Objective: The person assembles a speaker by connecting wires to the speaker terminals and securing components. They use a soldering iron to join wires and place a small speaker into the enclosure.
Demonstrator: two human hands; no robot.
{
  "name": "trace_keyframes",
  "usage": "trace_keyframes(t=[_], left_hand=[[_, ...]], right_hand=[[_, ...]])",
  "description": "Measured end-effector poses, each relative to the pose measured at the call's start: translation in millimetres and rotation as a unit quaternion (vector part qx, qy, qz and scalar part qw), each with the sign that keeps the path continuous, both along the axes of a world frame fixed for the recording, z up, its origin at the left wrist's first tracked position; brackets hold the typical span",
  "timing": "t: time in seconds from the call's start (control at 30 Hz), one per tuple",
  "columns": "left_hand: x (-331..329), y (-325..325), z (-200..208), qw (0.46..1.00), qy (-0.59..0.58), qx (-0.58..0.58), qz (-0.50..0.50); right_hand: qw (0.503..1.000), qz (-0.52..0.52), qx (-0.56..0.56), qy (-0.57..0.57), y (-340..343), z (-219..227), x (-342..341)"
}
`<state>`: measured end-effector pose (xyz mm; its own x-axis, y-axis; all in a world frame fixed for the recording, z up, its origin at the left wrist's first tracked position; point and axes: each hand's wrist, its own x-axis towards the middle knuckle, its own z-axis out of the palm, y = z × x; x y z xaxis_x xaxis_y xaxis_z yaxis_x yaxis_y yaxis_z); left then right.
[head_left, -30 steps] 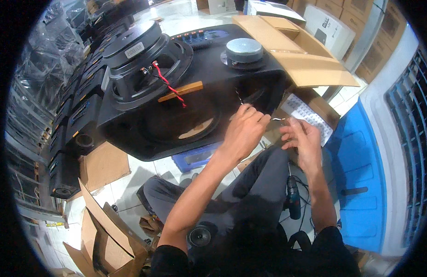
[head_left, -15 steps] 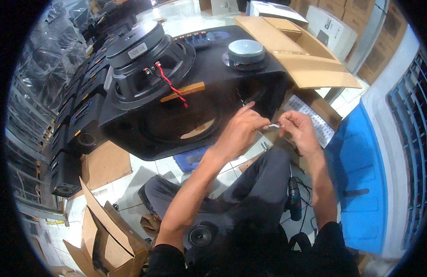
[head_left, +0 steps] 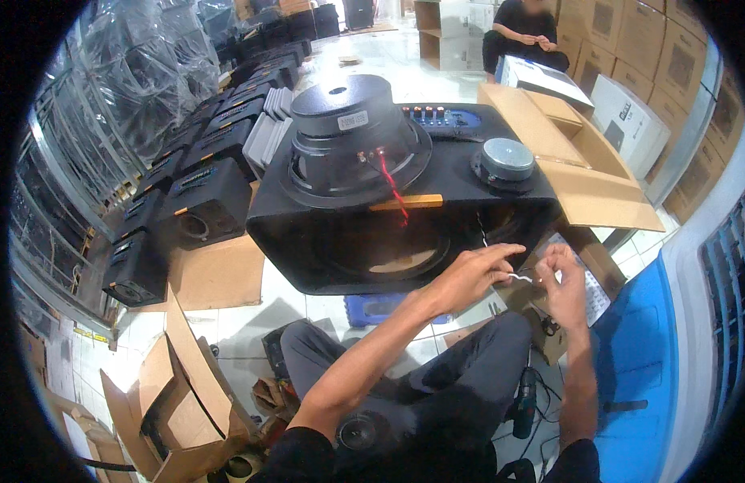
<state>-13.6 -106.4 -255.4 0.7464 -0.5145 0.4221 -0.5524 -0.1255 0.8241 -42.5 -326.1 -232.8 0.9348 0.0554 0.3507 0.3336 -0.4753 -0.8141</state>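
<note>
A black speaker cabinet (head_left: 308, 270) lies in front of me, its round openings facing my legs. From its smaller opening a thin twisted wire (head_left: 482, 232) runs out to my left hand (head_left: 473, 280). That hand grips the wire between thumb and fingers, and a short white end sticks out to the right. Close to this end, my right hand (head_left: 567, 283) has its fingertips pinched together; what is between them is too small to make out. On top of the cabinet rest a large woofer (head_left: 340, 141) with red and black leads and a small round driver (head_left: 505, 165).
An opened carton (head_left: 581, 181) stands at the right, beside a blue panel (head_left: 630, 354). A cordless drill (head_left: 524, 402) lies by my right leg. Torn cardboard (head_left: 167, 402) is at lower left, more cabinets (head_left: 207, 201) line the left. Another person (head_left: 521, 40) sits far back.
My right hand has moved slightly apart from my left, leaving the white wire end showing between them. The view has tilted up, bringing the other person into sight.
</note>
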Motion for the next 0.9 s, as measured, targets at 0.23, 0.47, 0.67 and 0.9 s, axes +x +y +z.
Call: trace_keyframes(t=[0.23,0.47,0.67,0.9], left_hand=[[2.8,-11.9,0.6,0.963,-0.196,0.143,0.116],[6.3,1.9,-15.7,0.971,-0.217,0.041,0.089],[10.1,-0.7,-17.0,0.89,-0.36,0.256,0.112],[1.7,-2.5,-25.2,0.981,-0.041,-0.137,0.13]], right_hand=[[0.926,0.013,-0.25,-0.282,24.7,17.7,-27.7],[0.998,-0.035,-0.044,-0.02,0.1,-3.4,-7.3],[0.975,0.056,-0.167,-0.139,11.0,29.2,-11.6],[0.973,-0.055,-0.127,-0.185,25.8,-8.7,-39.5]])
